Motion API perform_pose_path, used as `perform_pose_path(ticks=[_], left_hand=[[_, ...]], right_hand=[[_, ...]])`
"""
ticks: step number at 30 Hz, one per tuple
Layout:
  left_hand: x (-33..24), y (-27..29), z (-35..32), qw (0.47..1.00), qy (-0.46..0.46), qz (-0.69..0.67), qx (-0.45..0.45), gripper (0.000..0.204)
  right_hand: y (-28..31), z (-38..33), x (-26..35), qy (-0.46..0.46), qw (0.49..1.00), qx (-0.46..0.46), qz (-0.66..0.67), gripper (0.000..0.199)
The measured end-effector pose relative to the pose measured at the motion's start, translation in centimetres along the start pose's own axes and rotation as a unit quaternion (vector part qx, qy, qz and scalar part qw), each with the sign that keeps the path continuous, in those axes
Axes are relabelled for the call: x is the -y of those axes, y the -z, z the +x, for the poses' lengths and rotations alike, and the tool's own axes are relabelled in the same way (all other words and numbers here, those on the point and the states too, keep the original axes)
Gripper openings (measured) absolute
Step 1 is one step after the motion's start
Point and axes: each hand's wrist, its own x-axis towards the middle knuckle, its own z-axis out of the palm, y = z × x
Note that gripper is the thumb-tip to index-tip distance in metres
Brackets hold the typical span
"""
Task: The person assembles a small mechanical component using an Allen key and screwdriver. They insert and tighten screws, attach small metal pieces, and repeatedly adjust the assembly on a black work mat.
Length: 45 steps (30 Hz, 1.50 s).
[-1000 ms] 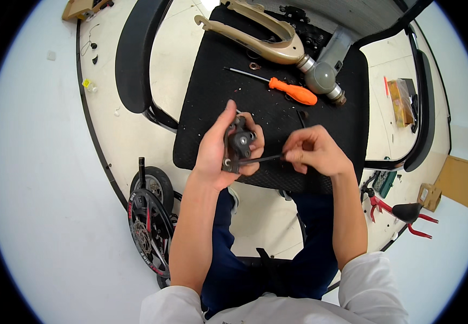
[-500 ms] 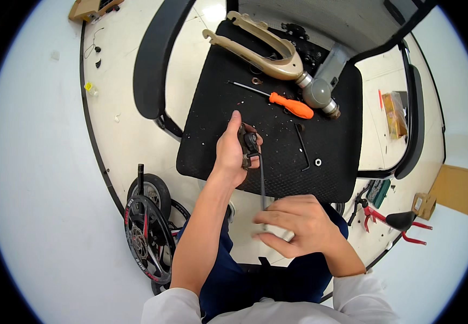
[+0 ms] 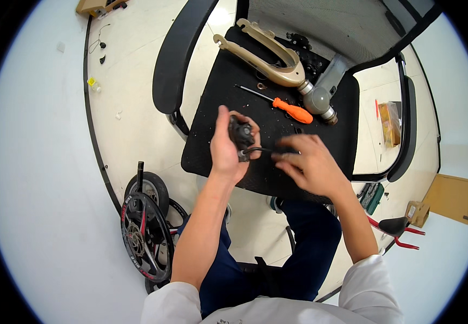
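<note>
My left hand (image 3: 227,152) grips a small black part (image 3: 241,133) upright over the chair seat (image 3: 207,135); a thin black tool (image 3: 269,150) runs level rightward from it; my right hand (image 3: 309,164) pinches its far end.

Bright, even indoor light with soft shadows; strong fisheye bending and dark vignette at the rim

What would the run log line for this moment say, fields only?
left hand: holds small black part | right hand: on chair seat, by thin black tool | nearby: orange screwdriver
</note>
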Motion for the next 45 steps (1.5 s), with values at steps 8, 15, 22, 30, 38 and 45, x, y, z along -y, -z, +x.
perform_pose_path(ticks=[8,15,22,30,38,45], left_hand=[[4.4,0.3,-0.1,0.973,0.05,0.218,0.054,0.051],[1.9,0.2,1.0,0.987,-0.008,0.154,-0.044,0.05],[3.9,-0.4,0.7,0.974,-0.056,0.219,0.026,0.05],[2.5,1.6,2.8,0.985,-0.028,0.133,-0.107,0.052],[0.5,1.2,1.9,0.992,-0.033,0.076,-0.094,0.048],[0.7,0.3,1.4,0.985,0.009,0.134,-0.113,0.048]], right_hand=[[2.5,5.6,1.5,-0.038,0.95,-0.04,0.307,0.05],[-0.6,1.0,3.4,-0.116,0.907,-0.192,0.356,0.026],[-5.0,3.2,-1.6,-0.323,0.758,-0.136,0.55,0.026],[-6.1,1.2,0.9,-0.298,0.91,-0.09,0.275,0.026],[-6.4,2.1,0.1,-0.342,0.921,-0.004,0.189,0.032],[-3.5,1.6,-0.9,-0.265,0.758,-0.145,0.578,0.014]])
